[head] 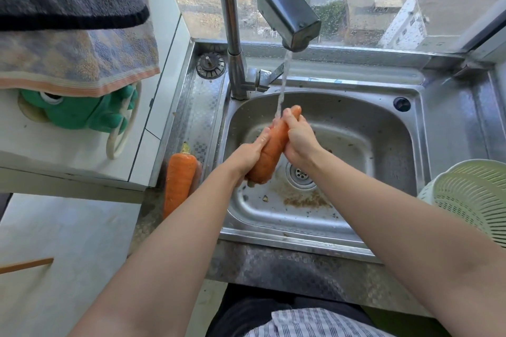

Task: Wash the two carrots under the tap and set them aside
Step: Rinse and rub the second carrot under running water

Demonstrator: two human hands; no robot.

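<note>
A thick orange carrot is held over the steel sink, tilted with its tip up under the running water from the tap. My left hand grips its lower, thick end. My right hand wraps its upper part from the right. A second carrot lies on the steel ledge left of the basin, its stalk end pointing away from me.
A pale green colander stands on the right drainboard. A sink strainer plug lies at the back left. Towels hang over a green toy at the left. Dirt lies around the drain.
</note>
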